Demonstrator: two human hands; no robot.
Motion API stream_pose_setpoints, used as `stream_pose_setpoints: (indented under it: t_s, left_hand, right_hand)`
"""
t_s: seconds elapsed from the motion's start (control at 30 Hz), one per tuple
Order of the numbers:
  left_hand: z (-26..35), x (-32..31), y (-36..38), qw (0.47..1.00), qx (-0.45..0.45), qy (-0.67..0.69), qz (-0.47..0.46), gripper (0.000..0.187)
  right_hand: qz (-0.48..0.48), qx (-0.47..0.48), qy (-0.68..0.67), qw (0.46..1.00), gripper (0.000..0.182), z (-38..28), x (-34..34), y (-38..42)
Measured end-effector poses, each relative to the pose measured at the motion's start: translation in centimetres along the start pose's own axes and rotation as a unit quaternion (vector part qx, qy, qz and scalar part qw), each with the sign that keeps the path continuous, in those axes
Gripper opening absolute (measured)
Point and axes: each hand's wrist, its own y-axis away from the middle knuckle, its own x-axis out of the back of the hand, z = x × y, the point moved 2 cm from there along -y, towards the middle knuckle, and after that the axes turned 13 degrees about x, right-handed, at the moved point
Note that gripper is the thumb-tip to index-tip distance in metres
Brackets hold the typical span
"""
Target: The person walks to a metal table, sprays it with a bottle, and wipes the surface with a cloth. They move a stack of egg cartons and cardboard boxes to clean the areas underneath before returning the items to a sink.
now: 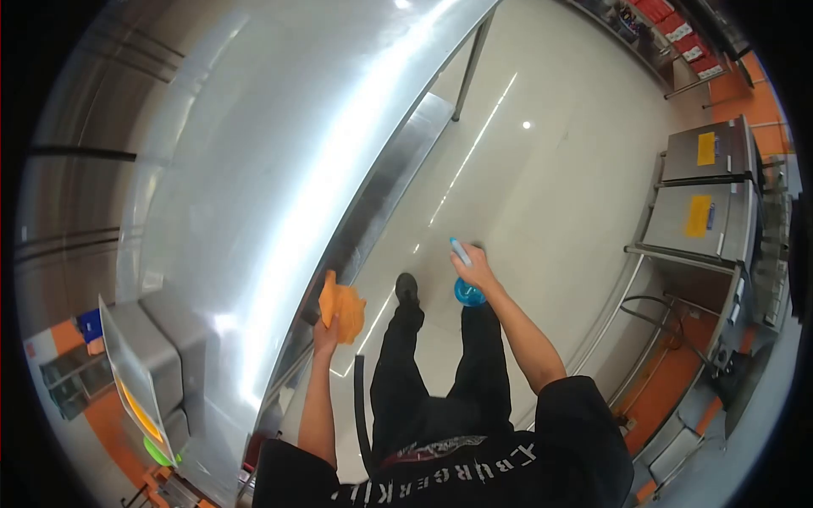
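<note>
Fingers of the left hand point(326, 334) are closed on an orange cloth point(345, 315) – just beside the edge of the stainless-steel table point(254, 152). Those of the right hand point(477, 269) wrap the neck of a blue spray bottle point(468, 293) – over the tiled floor point(550, 186).

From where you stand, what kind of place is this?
Probably a restaurant kitchen: there's a long shiny metal counter, more steel equipment along the right, and an orange cloth and blue spray bottle in hand.
</note>
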Motion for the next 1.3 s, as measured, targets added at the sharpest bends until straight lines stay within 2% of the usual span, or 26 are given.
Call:
stream_pose_setpoints:
  t_s: [0.07, 0.1, 0.17, 0.3, 0.4, 0.5, 0.6, 0.63, 0.77, 0.87, 0.97, 1.07, 1.1, 1.2, 1.27, 1.3]
  left_hand:
    - [7.4, -0.7, -2.3, 1.000, -0.003, 0.023, -0.019, 0.036]
    - [9.2, -2.0, -3.5, 0.999, -0.012, 0.039, -0.022, 0.036]
    - [11.5, -5.2, -7.6, 0.999, -0.012, 0.050, -0.017, 0.035]
    - [10.0, -14.4, -15.4, 0.999, 0.026, 0.014, -0.017, 0.034]
    - [9.3, -22.1, -21.2, 0.998, 0.020, -0.034, -0.047, 0.034]
    - [9.8, -27.4, -27.0, 0.995, -0.012, -0.070, -0.065, 0.033]
    - [11.0, -31.0, -31.2, 0.992, -0.058, -0.081, -0.074, 0.033]
    - [11.3, -31.8, -32.0, 0.992, -0.071, -0.080, -0.074, 0.033]
    - [16.1, -32.6, -32.1, 0.938, -0.105, -0.274, -0.186, 0.032]
    - [15.1, -34.0, -33.5, 0.923, -0.185, -0.291, -0.167, 0.031]
    - [14.1, -33.2, -33.6, 0.915, -0.111, -0.323, -0.216, 0.030]
    - [15.2, -31.1, -32.0, 0.933, -0.096, -0.328, -0.117, 0.028]
    - [15.9, -30.4, -31.2, 0.942, -0.058, -0.313, -0.110, 0.030]
    - [12.5, -30.7, -32.4, 0.925, -0.027, -0.363, -0.106, 0.033]
    - [11.2, -31.1, -32.5, 0.920, -0.033, -0.361, -0.150, 0.033]
    - [10.9, -31.0, -32.5, 0.917, -0.036, -0.359, -0.169, 0.034]
  right_hand:
    - [0.021, 0.030, -0.026, 0.999, 0.023, 4.1, -1.3, -5.2]
    - [0.029, 0.048, -0.040, 0.998, 0.024, 6.5, -1.8, -7.4]
    - [-0.013, 0.044, -0.055, 0.997, 0.028, 11.1, -2.5, -12.7]
    - [-0.110, 0.028, -0.041, 0.993, 0.033, 21.1, -5.2, -21.0]
    - [-0.137, 0.106, -0.031, 0.984, 0.033, 27.4, -7.7, -25.9]
    - [-0.200, 0.173, 0.065, 0.962, 0.033, 31.9, -9.8, -30.3]
    - [-0.229, 0.162, 0.055, 0.958, 0.036, 33.4, -8.8, -35.4]
    - [-0.240, 0.197, 0.048, 0.949, 0.038, 34.4, -8.9, -36.9]
    - [-0.236, 0.217, 0.120, 0.940, 0.042, 36.5, -8.7, -42.1]
    - [-0.240, 0.232, 0.141, 0.932, 0.045, 36.4, -8.6, -45.0]
    - [-0.249, 0.240, 0.171, 0.923, 0.049, 34.9, -9.3, -46.6]
    - [-0.240, 0.215, 0.146, 0.935, 0.050, 34.7, -11.2, -46.3]
    - [-0.257, 0.210, 0.149, 0.932, 0.049, 34.8, -11.7, -46.7]
    - [-0.280, 0.202, 0.136, 0.929, 0.047, 36.1, -12.3, -47.1]
    - [-0.266, 0.217, 0.103, 0.934, 0.044, 35.6, -11.9, -47.1]
    - [-0.281, 0.196, 0.064, 0.937, 0.040, 34.7, -11.3, -47.1]
